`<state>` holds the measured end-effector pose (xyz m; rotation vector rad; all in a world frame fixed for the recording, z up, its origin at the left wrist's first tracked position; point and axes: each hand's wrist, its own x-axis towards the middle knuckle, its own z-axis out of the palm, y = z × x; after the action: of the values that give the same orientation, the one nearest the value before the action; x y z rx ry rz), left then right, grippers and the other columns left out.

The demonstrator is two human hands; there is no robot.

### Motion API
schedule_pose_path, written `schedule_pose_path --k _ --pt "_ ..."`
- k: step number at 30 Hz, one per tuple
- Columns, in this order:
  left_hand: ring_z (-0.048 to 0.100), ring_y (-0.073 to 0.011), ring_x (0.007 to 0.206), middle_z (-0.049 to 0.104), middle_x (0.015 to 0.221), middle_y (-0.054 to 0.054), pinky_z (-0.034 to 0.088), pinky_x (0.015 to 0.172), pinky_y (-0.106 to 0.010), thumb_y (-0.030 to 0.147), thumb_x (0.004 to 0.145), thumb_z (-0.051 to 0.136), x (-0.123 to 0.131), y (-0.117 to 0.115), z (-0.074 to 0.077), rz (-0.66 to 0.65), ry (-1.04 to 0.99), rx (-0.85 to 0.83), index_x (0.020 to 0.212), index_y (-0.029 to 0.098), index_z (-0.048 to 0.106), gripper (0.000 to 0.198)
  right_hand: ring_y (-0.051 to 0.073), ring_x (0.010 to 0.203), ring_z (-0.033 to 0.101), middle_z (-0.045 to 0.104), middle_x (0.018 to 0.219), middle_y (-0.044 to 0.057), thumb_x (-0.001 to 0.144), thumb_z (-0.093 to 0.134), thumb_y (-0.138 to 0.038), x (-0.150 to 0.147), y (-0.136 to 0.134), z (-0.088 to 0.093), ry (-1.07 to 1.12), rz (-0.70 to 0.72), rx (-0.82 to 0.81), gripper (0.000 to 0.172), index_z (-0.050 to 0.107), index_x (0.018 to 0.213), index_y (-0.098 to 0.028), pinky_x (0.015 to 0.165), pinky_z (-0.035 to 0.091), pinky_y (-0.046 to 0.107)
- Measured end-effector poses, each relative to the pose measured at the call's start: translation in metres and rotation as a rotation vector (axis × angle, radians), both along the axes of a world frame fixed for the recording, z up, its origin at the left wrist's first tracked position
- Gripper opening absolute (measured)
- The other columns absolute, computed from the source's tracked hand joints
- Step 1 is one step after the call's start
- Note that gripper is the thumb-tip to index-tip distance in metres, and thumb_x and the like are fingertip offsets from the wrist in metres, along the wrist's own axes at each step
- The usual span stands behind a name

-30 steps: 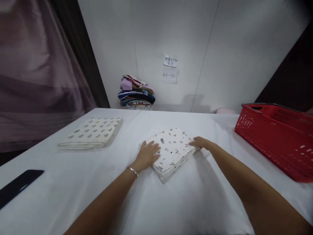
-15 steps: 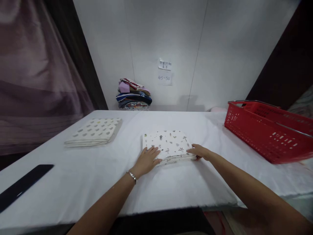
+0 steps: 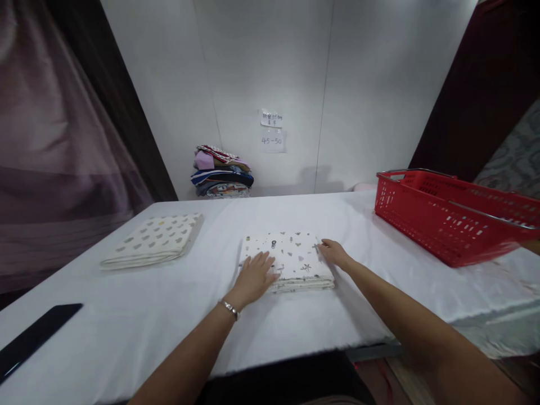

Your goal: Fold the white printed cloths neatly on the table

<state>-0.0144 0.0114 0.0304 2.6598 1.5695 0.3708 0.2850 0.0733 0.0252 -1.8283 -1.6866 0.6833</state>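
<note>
A folded white cloth with small printed motifs [image 3: 291,256] lies flat in the middle of the white table [image 3: 126,315]. My left hand [image 3: 255,273] rests flat on its near left part, fingers spread, a thin bracelet on the wrist. My right hand [image 3: 333,251] touches the cloth's right edge with the fingers stretched along it. Neither hand lifts anything.
A second folded cloth with grey spots [image 3: 154,241] lies at the left. A red plastic basket [image 3: 451,214] stands at the right. A pile of folded coloured fabrics [image 3: 221,171] sits against the back wall under paper notes [image 3: 272,129]. A dark flat object [image 3: 34,340] lies near left.
The printed cloth has been turned from a slanted position to square with the table edge. My right hand moved from its near right corner to its right side. The view backed away.
</note>
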Motion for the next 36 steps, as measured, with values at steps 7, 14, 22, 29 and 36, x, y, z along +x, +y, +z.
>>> schedule_pose_path --k 7,14,22,29,36 --pt "0.030 -0.0266 0.133 0.035 0.144 -0.007 0.025 0.105 -0.052 0.052 0.092 0.024 0.003 -0.004 -0.021 -0.039 0.089 0.036 0.135 0.023 0.039 0.054 0.023 0.133 0.027 0.037 0.143 0.011 0.085 0.043 -0.030 -0.035 0.018 -0.007 -0.144 0.164 0.246 0.049 0.045 0.131 -0.015 0.108 0.025 0.039" --pt "0.029 -0.0259 0.133 0.035 0.144 -0.008 0.025 0.106 -0.051 0.050 0.093 0.025 0.004 -0.007 -0.018 -0.033 0.103 0.054 0.135 0.022 0.039 0.052 0.028 0.137 0.014 0.022 0.149 0.012 0.090 0.033 -0.047 -0.057 0.022 -0.012 -0.568 0.432 0.138 0.058 0.033 0.138 -0.016 0.108 0.015 0.047" --pt "0.026 -0.0250 0.135 0.031 0.146 -0.005 0.023 0.106 -0.050 0.056 0.091 0.022 0.004 -0.003 -0.010 -0.045 0.092 -0.115 0.136 0.026 0.037 0.056 0.027 0.138 0.013 0.019 0.150 0.011 0.092 0.028 -0.048 -0.054 0.019 -0.018 -0.634 0.440 0.124 0.057 0.032 0.139 -0.015 0.108 0.014 0.045" --pt "0.031 -0.0220 0.131 0.038 0.142 -0.004 0.023 0.106 -0.045 0.053 0.092 0.027 0.002 -0.007 -0.010 -0.050 0.005 -0.027 0.129 0.027 0.044 0.048 0.024 0.126 0.040 0.050 0.133 0.007 0.088 0.040 -0.036 -0.041 -0.003 0.003 -0.183 0.532 0.067 0.040 0.056 0.121 -0.020 0.104 0.030 0.042" --pt "0.047 -0.0194 0.113 0.057 0.122 -0.003 0.033 0.096 -0.038 0.046 0.089 0.045 0.003 -0.018 -0.008 -0.172 -0.134 0.081 0.115 0.026 0.056 0.035 0.023 0.108 0.055 0.063 0.115 0.005 0.082 0.054 -0.039 -0.018 -0.063 -0.002 -0.011 0.642 0.247 0.031 0.065 0.108 -0.025 0.094 0.043 0.040"
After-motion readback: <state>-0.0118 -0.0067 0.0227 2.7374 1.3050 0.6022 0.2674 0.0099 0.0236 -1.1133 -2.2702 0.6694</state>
